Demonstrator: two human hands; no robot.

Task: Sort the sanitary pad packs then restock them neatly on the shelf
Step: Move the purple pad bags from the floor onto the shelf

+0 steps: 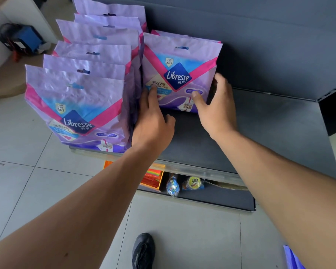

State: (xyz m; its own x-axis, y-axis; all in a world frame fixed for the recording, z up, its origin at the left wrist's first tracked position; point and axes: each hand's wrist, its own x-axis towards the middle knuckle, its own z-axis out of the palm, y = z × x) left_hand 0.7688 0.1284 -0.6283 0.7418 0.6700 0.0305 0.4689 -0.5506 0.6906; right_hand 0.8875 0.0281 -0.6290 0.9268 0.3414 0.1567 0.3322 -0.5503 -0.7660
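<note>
- Head view: you are at the restocking step. Your left hand (152, 121) rests flat, fingers straight, against the lower left of the front Libresse pack (179, 72) in the second row, and your right hand (214, 105) cups its right edge, thumb on the front face and fingers curled round the side.
- That pack stands upright on the dark grey shelf (260, 121), with another pack's top (184, 35) showing just behind it. To its left, touching or nearly so, runs a full row of Libresse packs (80, 105), front to back.
- Next move, as I judge it: square this pack against the one behind and against the left row, then let go and fetch another; a purple pack corner (291, 257) shows by your right arm. The second row has plenty of shelf left in front.
- Readable writing: "Libresse" with "薇尔" beneath, "舒适V感", "20%" in a small badge, "7300" in a purple pill, and "XL" on the nearest pack of the left row.
- On the lower shelf (217, 197) lie snack packets (192, 183) and an orange box (153, 177); their print is too small to read.
</note>
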